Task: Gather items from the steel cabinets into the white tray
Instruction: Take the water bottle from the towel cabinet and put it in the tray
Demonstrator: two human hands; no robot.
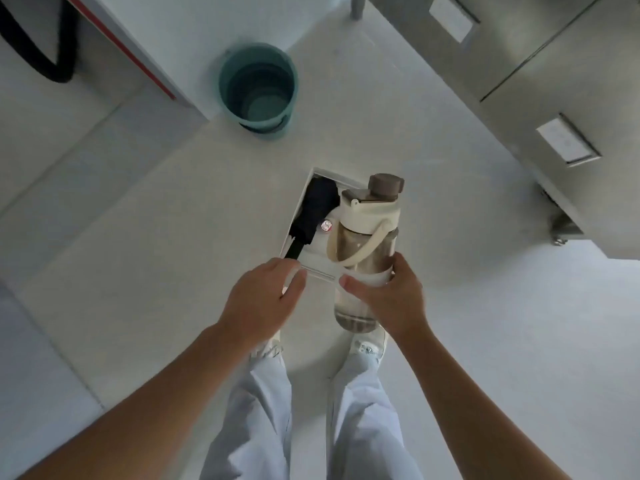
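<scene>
Head view, looking straight down at pale floor [138, 237].

- Far left, top: thick black hose [45, 64] looped beside a white unit with a red edge strip [138, 36].
- Right of that: round teal plastic bucket [258, 90], upright on the floor, well apart from the tray.
- Centre: shallow rectangular white tray [337, 179] lay on the floor just ahead of the person's pale shoes. Inside, along its left side, a folded black umbrella [317, 209]; beside it a small item with a shiny pinkish round cap [326, 225], too small to identify.
- Left hand [263, 299] hovered over the tray's near-left corner, fingers loosely bent, nothing seen in its grasp; contact with the rim could not be judged.
- Clear smoky plastic water bottle with cream lid, brown cap and cream loop strap [367, 237] was above the tray's right half, tilted away from the person.
- Right hand [391, 299] gripped the bottle's lower body, thumb across its front.
- Upper right: brushed steel cabinets [519, 64], doors closed, with white label cards.
</scene>
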